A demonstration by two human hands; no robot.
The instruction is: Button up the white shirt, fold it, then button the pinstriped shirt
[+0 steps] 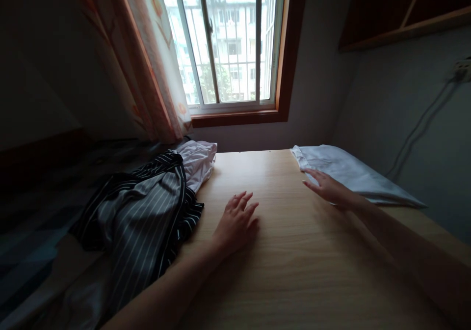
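Observation:
My left hand (pixel 238 218) is over the middle of the wooden table (pixel 283 266), fingers apart and holding nothing. To its left lies a rumpled black-and-white striped garment (pixel 140 212), draped over the table's left edge. Behind that garment is a crumpled pale pink cloth (pixel 198 160). My right hand (pixel 326 186) has its fingers stretched out beside a folded white garment (pixel 353 173) at the right of the table. Whether this hand touches the white garment or hovers just over its near edge, I cannot tell.
A window (pixel 231 45) with bars outside stands behind the table, an orange floral curtain (pixel 147 69) at its left. On the left is a dark checked bedspread (pixel 29 236). A wooden shelf (pixel 405 30) hangs at upper right, above a wall cable (pixel 415 128).

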